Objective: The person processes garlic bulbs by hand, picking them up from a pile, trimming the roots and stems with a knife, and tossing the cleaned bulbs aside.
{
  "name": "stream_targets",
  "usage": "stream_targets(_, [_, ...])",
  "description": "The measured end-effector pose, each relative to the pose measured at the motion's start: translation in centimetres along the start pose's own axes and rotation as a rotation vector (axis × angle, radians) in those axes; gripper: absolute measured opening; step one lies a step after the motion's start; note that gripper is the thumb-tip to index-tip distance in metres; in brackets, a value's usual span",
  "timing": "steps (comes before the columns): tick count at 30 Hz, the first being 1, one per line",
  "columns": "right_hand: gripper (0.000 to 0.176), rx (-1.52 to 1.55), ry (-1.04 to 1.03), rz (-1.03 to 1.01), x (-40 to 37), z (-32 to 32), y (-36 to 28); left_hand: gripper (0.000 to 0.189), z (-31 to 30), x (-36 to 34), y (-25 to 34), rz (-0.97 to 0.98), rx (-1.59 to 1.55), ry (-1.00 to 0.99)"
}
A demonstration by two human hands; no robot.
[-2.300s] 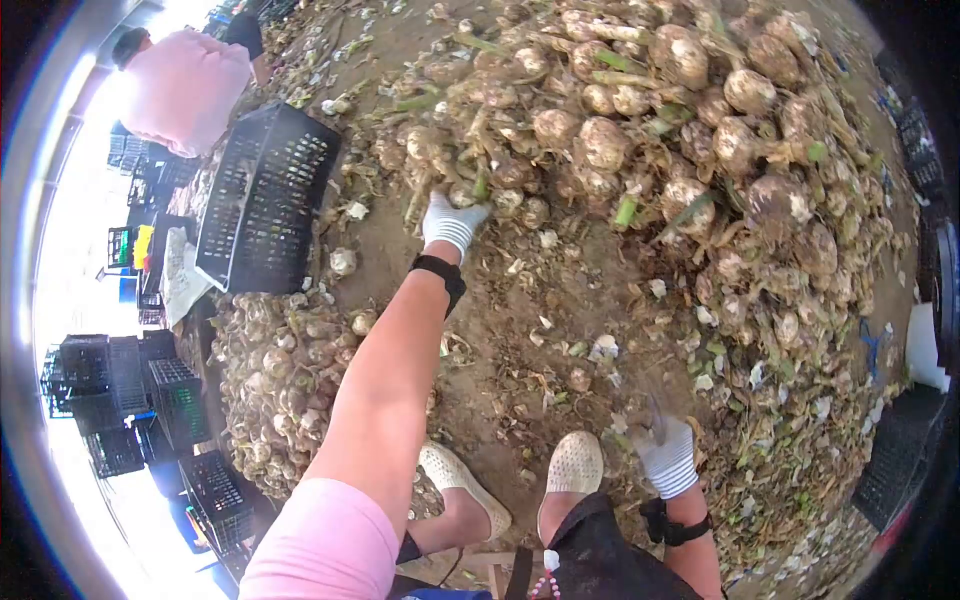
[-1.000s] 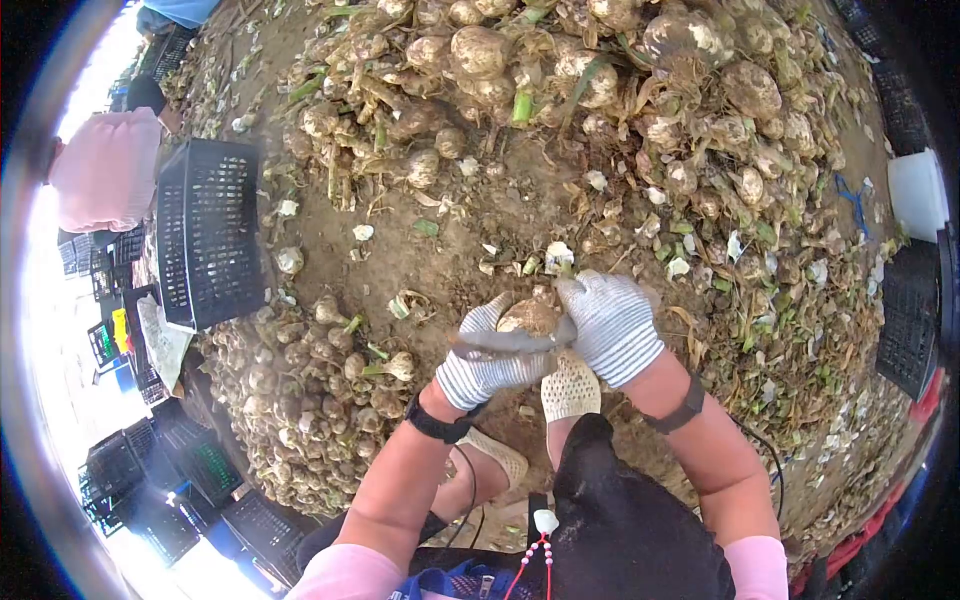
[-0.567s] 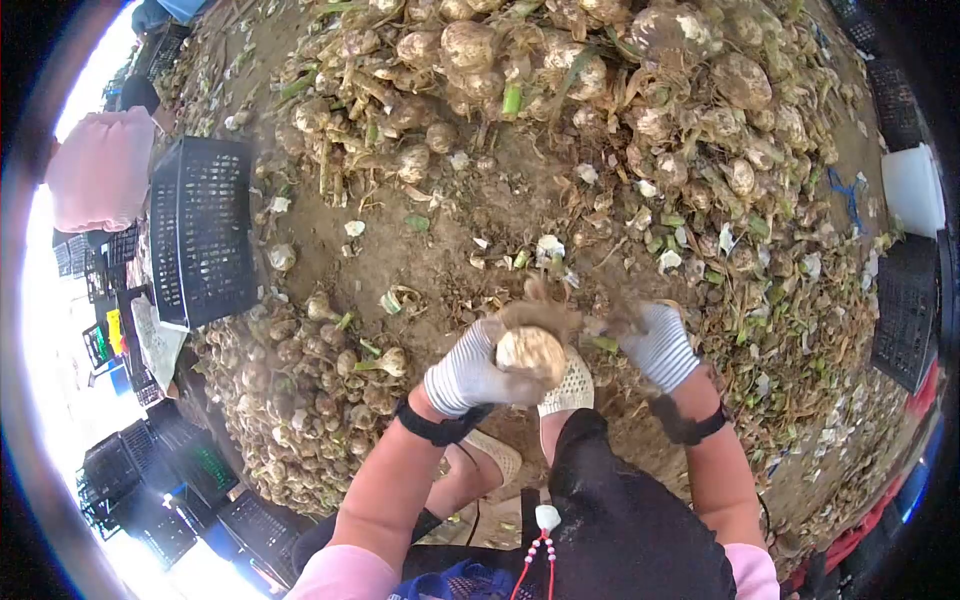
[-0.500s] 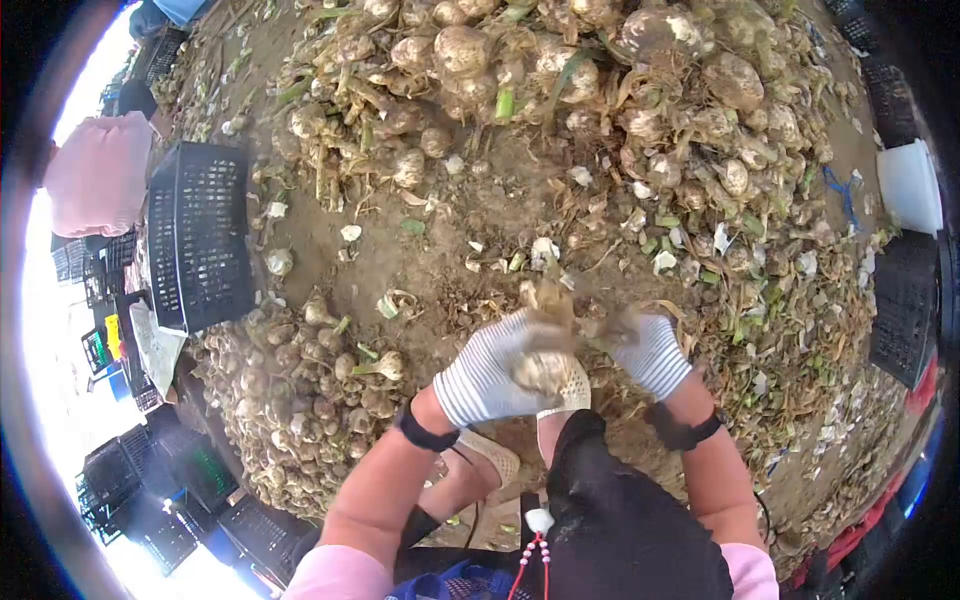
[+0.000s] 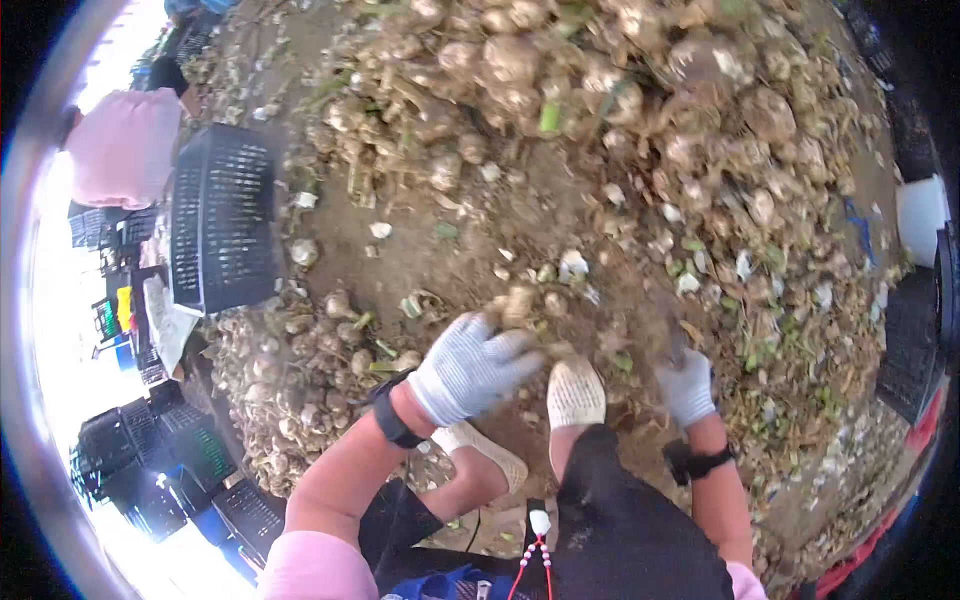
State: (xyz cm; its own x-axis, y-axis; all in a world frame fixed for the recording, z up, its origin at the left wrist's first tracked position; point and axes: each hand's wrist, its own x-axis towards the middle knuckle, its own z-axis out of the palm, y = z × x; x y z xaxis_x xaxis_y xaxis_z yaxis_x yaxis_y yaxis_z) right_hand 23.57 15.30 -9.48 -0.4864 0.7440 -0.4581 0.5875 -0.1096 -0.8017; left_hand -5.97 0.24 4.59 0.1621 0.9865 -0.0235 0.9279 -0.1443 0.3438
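My left hand (image 5: 472,368), in a striped white glove, is curled over the ground left of my shoe (image 5: 577,392). A tan, motion-smeared garlic bulb (image 5: 515,305) shows at its thumb and fingertips. Lower right of the bare soil, my right hand (image 5: 686,388), gloved too, is closed around something dark and blurred that points up from its fingers; I cannot tell what it is. Left of my left hand lies a pile of trimmed garlic bulbs (image 5: 290,390). Ahead is a big heap of garlic with stalks (image 5: 510,65).
A black plastic crate (image 5: 222,215) stands at the left, beside a person in pink (image 5: 125,150). More crates (image 5: 150,450) lie lower left. Cut stalks and peelings (image 5: 790,370) cover the ground at right, near a white bucket (image 5: 922,222) and a dark crate (image 5: 908,345).
My hands have moved apart: the left to the left with the garlic, the right to the right and down. The view has shifted slightly, so the scene sits further right.
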Motion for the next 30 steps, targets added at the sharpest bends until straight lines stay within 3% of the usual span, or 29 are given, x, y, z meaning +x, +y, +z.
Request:
stream_targets(1, [0.023,-0.037,-0.041,0.032,0.0,-0.7,-1.4,0.039,-1.5,-1.1,-1.0,-0.087,-0.004,-0.038])
stream_targets(2, [0.023,-0.079,-0.082,0.071,-0.1,-1.4,-2.5,0.037,-1.7,-4.0,-2.9,-0.269,0.099,-0.276])
stream_targets(3, [0.021,-0.079,-0.093,0.166,0.2,-1.4,-2.1,0.037,-4.4,-4.1,-4.3,-0.589,0.268,-0.722])
stream_targets(4, [0.021,-0.076,-0.105,0.155,0.2,-1.2,-3.0,0.037,-6.9,-6.2,-5.4,-0.992,0.271,-0.803])
stream_targets(5, [0.02,-0.056,-0.112,0.144,0.1,-1.2,-4.5,0.045,-6.8,-14.0,-7.6,-0.906,0.554,-0.617])
stream_targets(6, [0.019,-0.033,-0.11,0.137,0.2,-0.9,-5.4,0.054,-10.4,-11.6,-8.2,-1.541,0.355,-1.02])
stream_targets(7, [0.018,0.013,-0.137,0.079,0.4,-0.3,-5.7,0.062,-12.6,-9.7,-7.9,-1.573,0.334,-1.127])
stream_targets(8, [0.018,0.011,-0.145,0.085,0.5,0.4,-5.9,0.062,-12.2,-9.2,-7.8,-1.575,0.331,-1.137])
stream_targets(10, [0.019,-0.124,-0.231,-0.121,1.5,1.8,-6.6,0.063,-10.6,-7.7,-7.6,-1.198,0.364,-0.299])
stream_targets(11, [0.02,-0.053,-0.275,-0.107,1.8,2.1,-8.8,0.064,-8.5,-5.9,-8.9,-1.051,0.3,-0.154])
stream_targets(12, [0.021,-0.155,-0.282,-0.233,2.3,2.8,-7.8,0.066,-5.9,-3.5,-10.8,-0.899,0.233,-0.017])
stream_targets(14, [0.019,-0.102,-0.32,-0.138,2.4,2.8,-9.3,0.071,-2.3,2.0,-13.4,-0.755,0.251,-0.029])
stream_targets(16, [0.017,-0.128,-0.303,-0.129,2.1,2.2,-10.0,0.063,0.1,7.1,-16.4,-0.931,0.289,-0.292])
stream_targets(18, [0.016,-0.148,-0.28,-0.126,1.9,1.6,-9.5,0.06,3.9,8.2,-20.9,-1.044,0.299,-0.289])
stream_targets(22, [0.015,-0.165,-0.232,-0.113,1.2,1.1,-7.8,0.063,2.6,7.8,-19.9,-1.068,0.307,-0.37])
stream_targets(24, [0.018,-0.207,-0.273,-0.121,1.1,1.4,-9.3,0.069,0.9,6.9,-18.0,-1.116,0.143,-0.509])
stream_targets(26, [0.015,-0.099,-0.215,-0.151,1.4,2.9,-9.2,0.073,2.1,3.5,-16.1,-1.05,-0.11,-0.353])
stream_targets(28, [0.013,-0.297,-0.25,-0.338,2.3,3.5,-9.5,0.076,5.5,-0.4,-14.3,-0.917,-0.509,-0.03])
stream_targets(29, [0.014,-0.404,-0.259,-0.382,2.8,4.0,-10.1,0.077,4.0,-0.4,-11.6,-0.882,-0.603,0.021])
stream_targets(30, [0.016,-0.463,-0.317,-0.395,3.2,4.1,-10.8,0.076,4.6,-0.8,-10.0,-0.959,-0.95,0.123])
